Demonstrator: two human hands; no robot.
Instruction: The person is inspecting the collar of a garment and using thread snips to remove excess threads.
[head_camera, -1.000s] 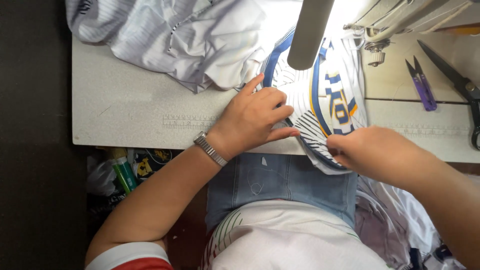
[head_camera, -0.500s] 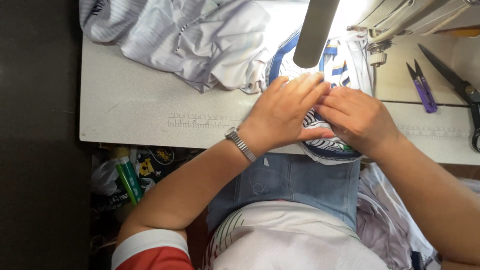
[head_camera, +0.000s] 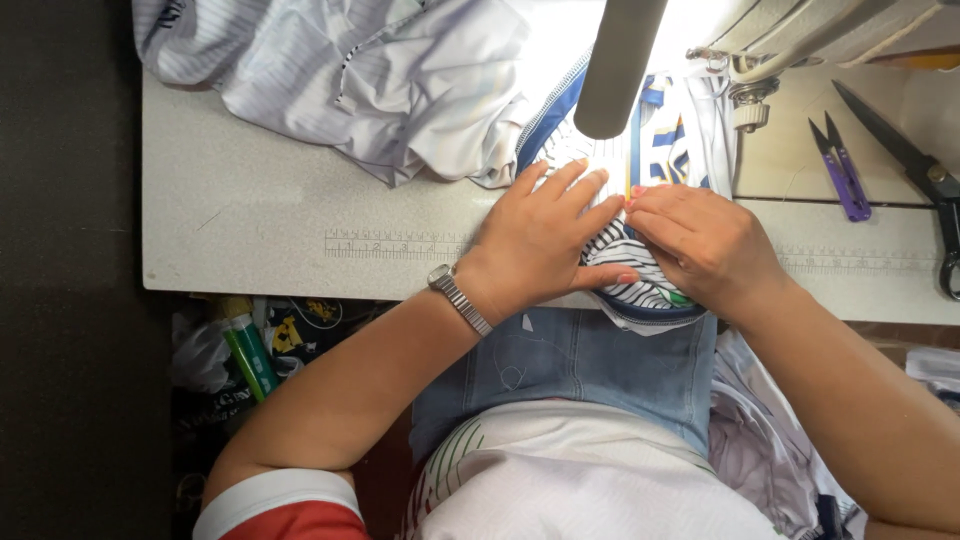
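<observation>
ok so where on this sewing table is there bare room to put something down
The widest bare patch of table lies left of the left hand, below the pale striped garment heap. A smaller patch sits right of the right hand, between the purple snips and the table's front edge. Around both hands and the blue-striped fabric it is crowded; black scissors fill the far right.

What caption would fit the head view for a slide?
Both hands, left hand and right hand, press a striped garment flat on a sewing table, scissors lying at the right.
</observation>
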